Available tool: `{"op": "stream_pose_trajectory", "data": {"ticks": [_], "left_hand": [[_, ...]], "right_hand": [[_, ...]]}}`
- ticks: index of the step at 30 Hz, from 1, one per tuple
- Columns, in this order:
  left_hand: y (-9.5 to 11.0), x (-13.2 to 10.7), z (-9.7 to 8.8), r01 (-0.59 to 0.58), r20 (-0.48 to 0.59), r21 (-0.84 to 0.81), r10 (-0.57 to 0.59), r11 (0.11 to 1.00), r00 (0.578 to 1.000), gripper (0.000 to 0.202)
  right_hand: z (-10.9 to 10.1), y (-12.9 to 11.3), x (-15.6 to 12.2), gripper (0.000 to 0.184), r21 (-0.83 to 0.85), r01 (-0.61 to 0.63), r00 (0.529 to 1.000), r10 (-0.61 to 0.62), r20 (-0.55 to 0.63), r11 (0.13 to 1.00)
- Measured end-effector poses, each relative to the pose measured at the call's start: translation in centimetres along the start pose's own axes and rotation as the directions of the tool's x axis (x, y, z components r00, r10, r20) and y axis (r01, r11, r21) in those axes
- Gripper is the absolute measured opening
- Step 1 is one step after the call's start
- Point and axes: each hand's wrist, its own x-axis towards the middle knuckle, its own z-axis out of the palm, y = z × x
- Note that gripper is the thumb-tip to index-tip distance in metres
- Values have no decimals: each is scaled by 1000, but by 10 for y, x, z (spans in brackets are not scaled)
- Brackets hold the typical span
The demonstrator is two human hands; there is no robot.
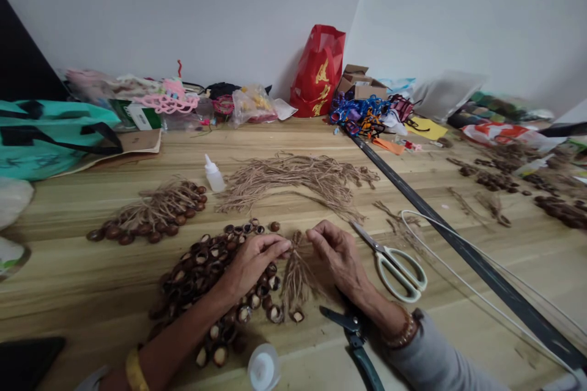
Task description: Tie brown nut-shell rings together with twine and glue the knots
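Observation:
A knotted bundle of brown twine [297, 275] lies between my hands, its loose strands spreading toward me. My left hand [259, 259] is closed in a pinch, fingertips against the upper part of the twine. On the other side, my right hand [337, 253] has thumb and forefinger pinched together just beside the knot; whatever is between them is too small to make out. Under and around my left forearm lies a heap of cut-open brown nut shells [197, 266]. A single round brown nut [274, 226] sits just beyond my left hand.
Scissors [394, 263] and dark-handled pruning shears [358, 342] lie by my right arm. A white cup [263, 368] stands in front. Beyond are long twine strands [293, 177], a dropper bottle [214, 174] and nuts with twine [151, 211]. A white cable [458, 244] curves at right.

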Motion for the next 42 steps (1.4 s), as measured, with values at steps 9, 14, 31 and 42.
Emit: {"op": "stream_pose_trajectory", "data": {"ticks": [9,14,31,42], "left_hand": [[4,1,-1,-52,-2,73,53,996,999,24],[6,-3,0,-53,-1,55,53,997,999,20],[4,-3,-1,-58,32,0,58,998,998,18],[0,-1,-2,-139,42,111,136,984,990,18]], "right_hand": [[-1,3,-2,20,-109,158,970,-134,203,981],[0,6,-2,21,-182,233,942,-176,286,955],[-1,7,-2,17,-196,296,927,-232,294,935],[-4,7,-5,11,-213,328,919,-259,297,920]]}}
